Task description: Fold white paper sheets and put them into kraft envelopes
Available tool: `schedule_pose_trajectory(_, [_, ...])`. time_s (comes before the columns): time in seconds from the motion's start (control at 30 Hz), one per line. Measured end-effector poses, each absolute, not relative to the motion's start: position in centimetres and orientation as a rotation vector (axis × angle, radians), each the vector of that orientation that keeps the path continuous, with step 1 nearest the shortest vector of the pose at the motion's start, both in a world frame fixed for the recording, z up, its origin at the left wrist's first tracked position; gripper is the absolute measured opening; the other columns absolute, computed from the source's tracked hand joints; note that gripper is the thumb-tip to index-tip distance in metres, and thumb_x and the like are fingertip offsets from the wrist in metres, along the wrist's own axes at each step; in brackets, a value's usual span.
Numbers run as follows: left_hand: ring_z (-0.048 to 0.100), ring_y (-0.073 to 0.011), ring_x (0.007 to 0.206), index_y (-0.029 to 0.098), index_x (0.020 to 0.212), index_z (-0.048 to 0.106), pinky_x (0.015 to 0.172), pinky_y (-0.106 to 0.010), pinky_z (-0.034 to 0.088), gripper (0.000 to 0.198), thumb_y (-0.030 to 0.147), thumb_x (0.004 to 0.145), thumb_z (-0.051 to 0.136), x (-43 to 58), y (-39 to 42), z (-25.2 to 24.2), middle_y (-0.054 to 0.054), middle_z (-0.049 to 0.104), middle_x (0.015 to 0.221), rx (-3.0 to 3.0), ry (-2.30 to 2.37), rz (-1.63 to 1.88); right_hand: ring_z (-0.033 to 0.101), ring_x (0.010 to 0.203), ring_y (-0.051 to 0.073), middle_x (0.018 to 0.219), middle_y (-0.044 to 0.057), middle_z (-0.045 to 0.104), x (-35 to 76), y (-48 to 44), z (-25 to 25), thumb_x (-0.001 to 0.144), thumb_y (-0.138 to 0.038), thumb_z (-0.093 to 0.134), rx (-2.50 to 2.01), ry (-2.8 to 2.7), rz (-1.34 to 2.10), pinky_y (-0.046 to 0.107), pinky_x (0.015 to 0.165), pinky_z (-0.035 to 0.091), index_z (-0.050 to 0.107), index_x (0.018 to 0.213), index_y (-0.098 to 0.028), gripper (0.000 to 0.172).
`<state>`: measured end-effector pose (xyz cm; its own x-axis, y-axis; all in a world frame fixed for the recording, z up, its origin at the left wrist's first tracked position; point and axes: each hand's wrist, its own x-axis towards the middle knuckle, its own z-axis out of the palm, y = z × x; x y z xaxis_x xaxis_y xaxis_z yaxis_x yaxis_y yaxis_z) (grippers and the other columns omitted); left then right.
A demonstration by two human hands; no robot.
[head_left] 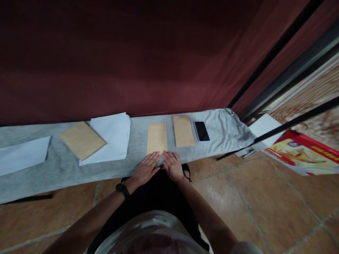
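My left hand [146, 168] and my right hand [172, 164] lie flat side by side on the grey cloth [66, 169], fingers stretched out and together. Their fingertips touch the near end of a tan envelope [157, 137] that lies lengthwise in front of me. Neither hand holds anything. A second tan envelope [183, 131] lies just right of the first, and a dark phone [201, 131] lies right of that. A black watch sits on my left wrist [122, 189].
A larger tan envelope [82, 140] lies to the left, partly on white paper [112, 135]. More white paper [22, 155] lies at far left. A dark red wall rises behind the cloth. A red and yellow printed box [304, 153] and a white sheet [263, 125] lie on the tiled floor at right.
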<state>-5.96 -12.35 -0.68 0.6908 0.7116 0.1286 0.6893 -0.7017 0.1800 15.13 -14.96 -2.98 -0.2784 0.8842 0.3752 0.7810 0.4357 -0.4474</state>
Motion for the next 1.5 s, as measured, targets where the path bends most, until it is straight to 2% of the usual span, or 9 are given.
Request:
schedule_pose_trajectory(0.43, [0.035,-0.0234,0.149,0.014,0.153,0.04,0.124,-0.046,0.031,0.058,0.044,0.103,0.032,-8.6,-13.7,-0.9,-0.014,0.041,0.159,2.744,1.415,0.272,0.048,0.14,0.025,0.147,0.011,0.057,15.1,-15.8,-2.7,0.101,-0.021,0.046,-1.455,-2.026,0.193,0.052,0.123,0.028,0.049,0.147,-0.018,0.046])
schedule_pose_trajectory(0.63, [0.04,-0.0252,0.147,0.014,0.148,0.047,0.124,-0.05,0.029,0.054,0.04,0.104,0.029,-7.3,-13.5,0.0,-0.015,0.049,0.153,2.725,1.471,0.344,0.049,0.139,0.024,0.145,0.011,0.059,14.9,-15.9,-2.5,0.101,-0.019,0.045,-1.458,-1.993,0.201,0.051,0.123,0.029,0.051,0.145,-0.018,0.045])
schedule_pose_trajectory(0.93, [0.033,-0.0209,0.15,0.011,0.153,0.038,0.125,-0.043,0.029,0.055,0.036,0.105,0.028,-2.6,-12.8,-0.8,-0.012,0.039,0.16,2.715,1.296,0.289,0.049,0.138,0.024,0.143,0.012,0.061,14.8,-15.8,-2.5,0.101,-0.018,0.043,-1.488,-2.011,0.177,0.05,0.123,0.028,0.056,0.14,-0.014,0.041])
schedule_pose_trajectory(1.23, [0.029,-0.0201,0.152,0.012,0.155,0.037,0.125,-0.04,0.024,0.057,0.033,0.104,0.024,-0.7,-5.8,-1.0,-0.011,0.037,0.162,2.735,1.332,0.212,0.05,0.137,0.023,0.143,0.01,0.061,14.6,-15.7,-2.7,0.101,-0.017,0.044,-1.514,-2.024,0.162,0.049,0.124,0.025,0.056,0.14,-0.015,0.042])
schedule_pose_trajectory(1.5, [0.021,-0.0243,0.155,0.01,0.157,0.031,0.126,-0.047,0.016,0.063,0.041,0.103,0.021,2.5,0.9,-0.9,-0.011,0.028,0.165,2.591,1.54,0.139,0.051,0.136,0.023,0.143,0.009,0.061,14.3,-15.6,-2.7,0.1,-0.017,0.044,-1.513,-2.005,0.124,0.049,0.123,0.027,0.055,0.142,-0.017,0.043])
